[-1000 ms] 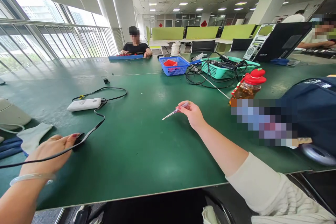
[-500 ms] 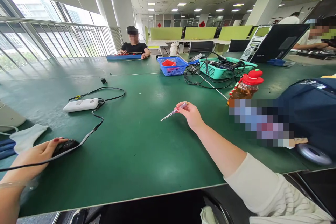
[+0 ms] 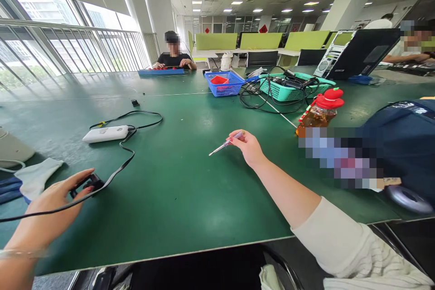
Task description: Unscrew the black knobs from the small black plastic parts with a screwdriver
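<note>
My right hand pinches a thin screwdriver with a pale purple, see-through handle. The metal tip points down and to the left, over the green table. At lower left, my left hand grips a small black object between thumb and fingers; its exact kind is hard to make out. A black cable crosses in front of that hand and object. The cable leads to a white power strip or adapter farther back on the table.
Behind lie a blue basket, a green basket of tangled black cables and a red-capped bottle. A dark blue bag is at right, with a tape roll. A cloth rests at left. A person sits across the table.
My left hand has turned and lifted the black object slightly, so its fingers now show around it. The right hand and screwdriver stay nearly still. The person's hand across the table shifted.
</note>
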Action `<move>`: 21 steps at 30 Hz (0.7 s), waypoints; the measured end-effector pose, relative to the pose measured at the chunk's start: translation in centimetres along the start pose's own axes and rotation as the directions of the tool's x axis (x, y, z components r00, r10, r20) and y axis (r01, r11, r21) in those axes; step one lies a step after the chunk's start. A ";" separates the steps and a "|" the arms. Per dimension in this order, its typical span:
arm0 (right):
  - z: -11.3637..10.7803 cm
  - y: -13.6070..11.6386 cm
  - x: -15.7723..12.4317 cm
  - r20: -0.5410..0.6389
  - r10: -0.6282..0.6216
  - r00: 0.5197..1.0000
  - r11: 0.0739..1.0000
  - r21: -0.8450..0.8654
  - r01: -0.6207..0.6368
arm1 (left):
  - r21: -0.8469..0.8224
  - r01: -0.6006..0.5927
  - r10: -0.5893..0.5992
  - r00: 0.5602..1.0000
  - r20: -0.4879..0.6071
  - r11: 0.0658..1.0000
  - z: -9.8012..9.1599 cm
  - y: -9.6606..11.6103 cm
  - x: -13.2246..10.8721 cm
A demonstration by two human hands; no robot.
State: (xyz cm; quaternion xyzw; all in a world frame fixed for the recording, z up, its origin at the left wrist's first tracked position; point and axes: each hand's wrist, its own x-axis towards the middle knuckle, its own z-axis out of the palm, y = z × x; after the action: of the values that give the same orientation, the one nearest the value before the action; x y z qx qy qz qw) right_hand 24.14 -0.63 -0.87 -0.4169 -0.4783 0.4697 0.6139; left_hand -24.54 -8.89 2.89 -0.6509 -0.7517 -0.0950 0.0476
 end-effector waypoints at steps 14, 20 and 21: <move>0.0 -0.1 0.1 0.003 0.002 1.000 1.000 -0.008 -0.002 | 0.082 -0.061 0.052 0.993 0.106 0.995 -0.7 2.4 0.7; 0.0 -0.1 0.1 0.008 0.001 1.000 1.000 -0.029 0.000 | 0.011 0.007 -0.009 0.989 0.148 1.000 -0.3 2.2 0.7; 0.0 -0.1 0.0 0.010 0.001 1.000 1.000 -0.028 0.000 | 0.003 -0.010 0.009 0.992 0.127 1.000 -0.1 2.0 0.8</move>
State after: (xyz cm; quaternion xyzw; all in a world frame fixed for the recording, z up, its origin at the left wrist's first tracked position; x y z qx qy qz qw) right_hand 24.15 -0.60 -0.79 -0.4231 -0.4876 0.4651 0.6057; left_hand -22.69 -7.86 3.31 -0.6591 -0.7503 -0.0517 0.0015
